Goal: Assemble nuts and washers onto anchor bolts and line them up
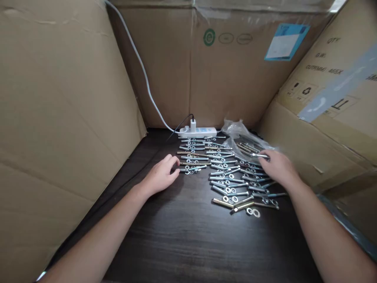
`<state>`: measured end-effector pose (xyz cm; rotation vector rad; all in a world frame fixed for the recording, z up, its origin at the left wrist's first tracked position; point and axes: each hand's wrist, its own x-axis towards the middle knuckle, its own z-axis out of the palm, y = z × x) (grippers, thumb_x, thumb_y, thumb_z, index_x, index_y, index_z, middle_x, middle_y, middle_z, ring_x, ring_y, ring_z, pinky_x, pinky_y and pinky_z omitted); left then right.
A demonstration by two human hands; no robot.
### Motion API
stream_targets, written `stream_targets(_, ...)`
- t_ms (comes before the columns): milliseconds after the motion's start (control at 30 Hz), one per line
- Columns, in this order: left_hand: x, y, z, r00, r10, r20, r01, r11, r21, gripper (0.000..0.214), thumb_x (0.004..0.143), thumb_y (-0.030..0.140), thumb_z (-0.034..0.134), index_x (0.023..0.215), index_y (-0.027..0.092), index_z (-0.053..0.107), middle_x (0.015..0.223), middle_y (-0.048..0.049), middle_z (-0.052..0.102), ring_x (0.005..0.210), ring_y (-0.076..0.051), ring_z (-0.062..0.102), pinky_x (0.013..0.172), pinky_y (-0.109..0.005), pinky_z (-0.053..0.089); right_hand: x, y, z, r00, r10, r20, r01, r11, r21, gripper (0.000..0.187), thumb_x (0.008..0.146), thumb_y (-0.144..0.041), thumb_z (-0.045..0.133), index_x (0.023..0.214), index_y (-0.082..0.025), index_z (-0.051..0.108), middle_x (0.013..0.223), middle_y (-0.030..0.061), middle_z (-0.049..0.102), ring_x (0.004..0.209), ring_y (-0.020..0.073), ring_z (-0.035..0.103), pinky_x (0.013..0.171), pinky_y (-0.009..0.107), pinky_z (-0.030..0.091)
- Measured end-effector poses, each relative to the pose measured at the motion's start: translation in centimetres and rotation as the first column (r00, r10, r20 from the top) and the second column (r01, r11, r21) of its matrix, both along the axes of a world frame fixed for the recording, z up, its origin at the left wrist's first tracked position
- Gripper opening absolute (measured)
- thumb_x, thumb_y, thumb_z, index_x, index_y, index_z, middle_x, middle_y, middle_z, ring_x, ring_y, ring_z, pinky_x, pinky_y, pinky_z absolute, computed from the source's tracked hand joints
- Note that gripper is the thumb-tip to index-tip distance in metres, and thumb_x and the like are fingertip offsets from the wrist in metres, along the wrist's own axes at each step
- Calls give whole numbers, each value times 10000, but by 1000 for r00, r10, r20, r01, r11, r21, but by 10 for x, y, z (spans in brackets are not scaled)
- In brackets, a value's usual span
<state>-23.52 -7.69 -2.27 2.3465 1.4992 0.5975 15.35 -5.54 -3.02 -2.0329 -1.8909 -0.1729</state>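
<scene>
Head view: rows of metal anchor bolts (pixel 235 180) with washers (pixel 259 214) lie on the near side of the power strip (pixel 198 131), apparently mostly laid out; loose bolts (pixel 247 147) remain in the plastic bag (pixel 235 127) to its right. Near that bag, the right hand (pixel 277 165) pinches a single bolt (pixel 260 156); the left hand (pixel 161 173) curls near-left of the strip, its grip unclear.

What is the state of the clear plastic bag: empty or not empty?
Not empty: gold-coloured bolts lie inside the bag, near the right hand.
</scene>
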Motion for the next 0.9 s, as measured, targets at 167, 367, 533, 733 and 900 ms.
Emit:
stream_targets(167, -2, 1, -6, 998, -54, -34, 54, 998, -11, 110, 835, 233, 481, 933, 226, 529, 897, 0, 496, 770, -151, 518, 705, -272, 399, 43, 20, -31, 999, -8, 39, 11, 996, -86, 277, 804, -283, 492, 985, -193, 682, 905, 108, 662, 794, 242, 594, 691, 335, 419)
stream_targets(367, -3, 2, -9, 997, -50, -63, 48, 998, -33, 102, 842, 257, 490, 935, 234, 526, 909, 1, 498, 775, -158, 532, 699, -273, 399, 15, 16, -13, 992, -21, 128, 22, 1000, -7, 282, 820, -245, 482, 1026, -206, 671, 1028, 122, 651, 932, 298, 561, 776, 395, 409)
stream_targets(533, -2, -1, -10, 997, -45, -55, 44, 999, -19, 110, 839, 263, 507, 947, 245, 519, 930, 2, 499, 784, -162, 548, 711, -279, 403, -76, -3, 19, 949, 310, 52, -311, 950, 28, 241, 858, -245, 463, 955, -190, 676, 935, 89, 667, 881, 239, 566, 806, 349, 409)
stream_targets(733, -3, -2, -12, 995, -37, -95, 39, 999, 20, 75, 847, 238, 486, 912, 235, 524, 921, -4, 497, 777, -161, 558, 699, -278, 404, -160, -14, 15, 820, 557, 135, -544, 830, -120, 192, 846, -214, 517, 941, -214, 684, 882, 71, 641, 881, 233, 518, 804, 336, 372)
stream_targets(900, -3, -2, -15, 992, -32, -121, 36, 999, 31, 69, 849, 248, 484, 909, 238, 517, 938, -5, 497, 772, -157, 558, 698, -279, 411, -167, -9, 10, 806, 568, 166, -539, 820, -190, 130, 804, -231, 581, 887, -224, 682, 851, 51, 634, 885, 230, 510, 804, 326, 352)
